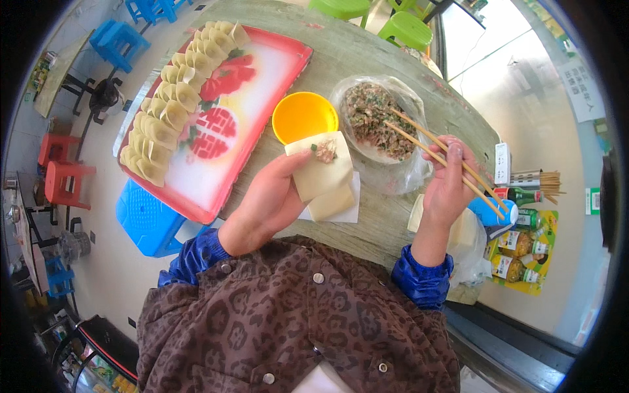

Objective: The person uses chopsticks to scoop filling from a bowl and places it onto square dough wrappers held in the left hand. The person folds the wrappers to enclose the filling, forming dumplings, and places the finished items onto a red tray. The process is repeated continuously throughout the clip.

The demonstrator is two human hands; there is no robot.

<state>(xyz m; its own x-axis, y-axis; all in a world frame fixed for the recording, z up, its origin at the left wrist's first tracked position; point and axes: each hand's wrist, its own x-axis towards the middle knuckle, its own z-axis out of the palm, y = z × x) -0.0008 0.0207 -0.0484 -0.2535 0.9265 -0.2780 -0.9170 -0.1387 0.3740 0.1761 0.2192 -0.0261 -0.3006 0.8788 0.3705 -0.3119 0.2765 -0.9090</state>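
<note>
My left hand holds a square dough wrapper, its thumb beside a small dab of minced filling near the wrapper's upper edge. Below it, more wrappers lie on white paper. A pair of wooden chopsticks is in my right hand, their tips at the minced filling with green bits in a bowl lined with a clear plastic bag. A yellow bowl stands between that bowl and a red-rimmed tray, where rows of folded wontons stand along the left side.
At the right are a bag with pale wrappers, a blue container, bottles, a power strip and a chopstick holder. A blue stool sits beneath the tray's near corner; green stools stand beyond the table.
</note>
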